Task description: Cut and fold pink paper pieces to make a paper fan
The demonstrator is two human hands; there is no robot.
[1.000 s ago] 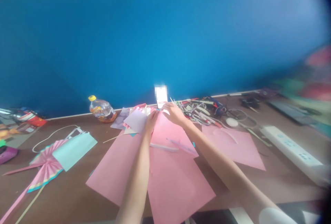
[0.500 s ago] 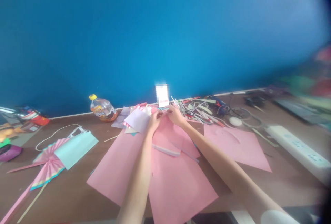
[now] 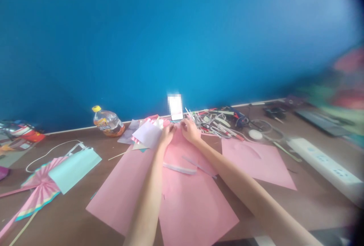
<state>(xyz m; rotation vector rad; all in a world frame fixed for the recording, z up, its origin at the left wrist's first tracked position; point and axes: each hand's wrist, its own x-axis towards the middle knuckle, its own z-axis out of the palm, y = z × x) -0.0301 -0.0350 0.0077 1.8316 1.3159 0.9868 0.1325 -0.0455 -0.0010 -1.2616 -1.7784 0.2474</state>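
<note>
My left hand (image 3: 167,135) and my right hand (image 3: 190,130) are close together at the far end of a piece of pink paper (image 3: 179,147). The fingers of both are curled in a pinch at its far edge, a small gap between them. Folded strips with a pale grey edge (image 3: 180,168) cross the paper below my hands. Larger pink sheets lie underneath, one (image 3: 196,208) toward me and one (image 3: 122,189) partly behind my left forearm. Just beyond my fingertips stands a small bright screen (image 3: 176,112), its upper part blurred out.
Lilac paper pieces (image 3: 147,134) and a yellow-capped drink bottle (image 3: 108,123) are at the left. A pleated pink paper fan (image 3: 42,185) lies beside a light-blue face mask (image 3: 75,170). Rightward are tangled cables (image 3: 216,123), another pink sheet (image 3: 256,162) and a white power strip (image 3: 324,162).
The view has turned slightly, so the table's things appear a little further left. My hands stay at the paper's far edge, with their fingertips slightly shifted.
</note>
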